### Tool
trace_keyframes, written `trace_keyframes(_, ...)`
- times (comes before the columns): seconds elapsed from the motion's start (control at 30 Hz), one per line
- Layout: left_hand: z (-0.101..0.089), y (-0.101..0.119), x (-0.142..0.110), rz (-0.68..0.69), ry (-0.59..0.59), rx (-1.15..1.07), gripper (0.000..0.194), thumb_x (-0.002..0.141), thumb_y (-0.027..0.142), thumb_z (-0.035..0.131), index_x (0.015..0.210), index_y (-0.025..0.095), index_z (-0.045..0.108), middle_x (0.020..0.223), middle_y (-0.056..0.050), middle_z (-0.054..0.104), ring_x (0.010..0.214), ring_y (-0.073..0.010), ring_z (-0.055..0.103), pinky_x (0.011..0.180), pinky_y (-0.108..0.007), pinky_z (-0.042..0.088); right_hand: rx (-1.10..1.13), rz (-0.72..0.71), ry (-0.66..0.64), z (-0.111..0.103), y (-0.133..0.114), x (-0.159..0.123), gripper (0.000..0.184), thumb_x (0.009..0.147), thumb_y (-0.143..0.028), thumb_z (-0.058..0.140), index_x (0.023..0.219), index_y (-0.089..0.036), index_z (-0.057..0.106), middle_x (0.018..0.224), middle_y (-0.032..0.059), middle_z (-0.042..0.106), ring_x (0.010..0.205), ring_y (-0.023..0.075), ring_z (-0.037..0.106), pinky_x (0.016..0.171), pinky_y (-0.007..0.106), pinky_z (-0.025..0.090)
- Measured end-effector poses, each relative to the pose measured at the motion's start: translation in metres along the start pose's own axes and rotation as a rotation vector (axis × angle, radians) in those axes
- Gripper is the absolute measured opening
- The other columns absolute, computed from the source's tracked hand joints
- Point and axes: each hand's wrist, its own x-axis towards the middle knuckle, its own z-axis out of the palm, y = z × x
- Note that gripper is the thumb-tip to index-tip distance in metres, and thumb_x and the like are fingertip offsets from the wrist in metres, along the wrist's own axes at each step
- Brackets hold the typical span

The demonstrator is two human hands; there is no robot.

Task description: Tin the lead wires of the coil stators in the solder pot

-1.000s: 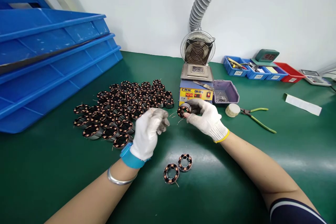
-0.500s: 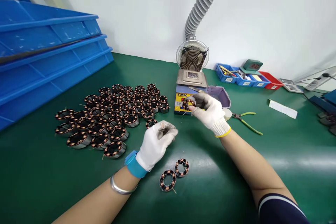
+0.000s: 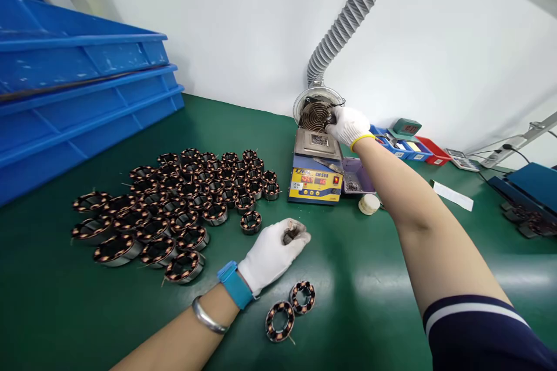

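My right hand, in a white glove with dark fingertips, is raised beside the fan at the back of the solder pot. Its fingers are closed on a copper-wound motor stator that is mostly hidden there. Low over the green table, my left hand has its gloved fingers curled together; whether anything is inside cannot be seen. Two stators lie flat just in front of it. To its left stands a large group of stators, with one stator slightly apart.
A scraper-like tool rests across the pot's front. Beside the pot are a purple tray and a round pale pad. Stacked blue crates fill the left. Small bins stand behind my right arm, and a grey duct hangs above.
My right hand has gone up and away from me, from before the pot's panel to its back by the fan. The left has lowered slightly rightward. My arm now covers the green-handled pliers.
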Motion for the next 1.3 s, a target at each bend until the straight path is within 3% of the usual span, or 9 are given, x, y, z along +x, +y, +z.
trace_keyframes(0.47,0.003,-0.002,0.002,0.002,-0.006,0.005,0.022,0.081,0.036,0.058,0.089,0.016,0.064,0.086,-0.006,0.070,0.079,-0.0185,0.064,0.076,-0.031,0.051,-0.111,-0.059,-0.079,0.004,-0.010,0.003,0.039,0.078,-0.033,0.062,0.112,-0.014,0.063,0.109,0.0176,0.064,0.100,0.0346,0.062,0.084,0.047,0.051)
trace_keyframes(0.7,0.004,-0.006,0.003,-0.032,0.067,-0.060,0.036,0.080,0.039,0.061,0.106,0.014,0.062,0.094,-0.009,0.070,0.083,-0.0187,0.065,0.078,-0.032,0.052,0.143,0.058,0.043,-0.019,-0.004,-0.006,0.033,0.075,-0.037,0.062,0.102,-0.019,0.068,0.097,0.0078,0.069,0.094,0.0291,0.064,0.083,0.042,0.052)
trace_keyframes(0.87,0.005,-0.005,0.007,-0.004,0.188,-0.165,0.053,0.082,0.038,0.061,0.126,0.010,0.053,0.101,-0.011,0.068,0.083,-0.0160,0.064,0.075,-0.028,0.053,0.459,0.085,0.005,-0.029,-0.020,-0.050,0.043,0.071,-0.047,0.069,0.107,-0.023,0.070,0.096,0.0033,0.071,0.092,0.0256,0.065,0.084,0.040,0.051)
trace_keyframes(1.0,0.005,-0.002,0.006,0.060,0.298,-0.130,0.062,0.085,0.037,0.058,0.139,0.012,0.041,0.122,-0.014,0.063,0.086,-0.0158,0.065,0.077,-0.028,0.054,0.741,0.054,-0.145,-0.004,-0.049,-0.099,0.051,0.071,-0.046,0.072,0.116,-0.023,0.067,0.097,0.0044,0.071,0.091,0.0235,0.066,0.083,0.039,0.052)
trace_keyframes(1.1,0.004,-0.002,0.003,0.087,0.336,0.021,0.056,0.088,0.037,0.054,0.138,0.012,0.044,0.108,-0.013,0.069,0.087,-0.0206,0.067,0.084,-0.033,0.054,0.900,0.028,-0.232,0.019,-0.072,-0.137,0.062,0.073,-0.044,0.072,0.129,-0.023,0.057,0.099,0.0052,0.070,0.091,0.0234,0.066,0.083,0.039,0.054)
trace_keyframes(1.17,0.002,-0.003,0.001,0.103,0.361,0.099,0.051,0.089,0.035,0.051,0.135,0.013,0.047,0.107,-0.014,0.070,0.098,-0.0247,0.067,0.092,-0.036,0.051,0.958,0.003,-0.292,0.026,-0.083,-0.157,0.064,0.074,-0.044,0.072,0.132,-0.022,0.054,0.105,0.0060,0.069,0.096,0.0242,0.066,0.084,0.039,0.054)
trace_keyframes(1.3,-0.003,-0.009,0.003,0.157,0.403,0.151,0.052,0.091,0.032,0.044,0.139,0.012,0.043,0.136,-0.016,0.055,0.125,-0.0255,0.053,0.108,-0.036,0.040,1.055,-0.117,-0.496,0.016,-0.085,-0.175,0.050,0.079,-0.048,0.067,0.121,-0.022,0.062,0.107,0.0054,0.069,0.096,0.0231,0.066,0.079,0.034,0.057)
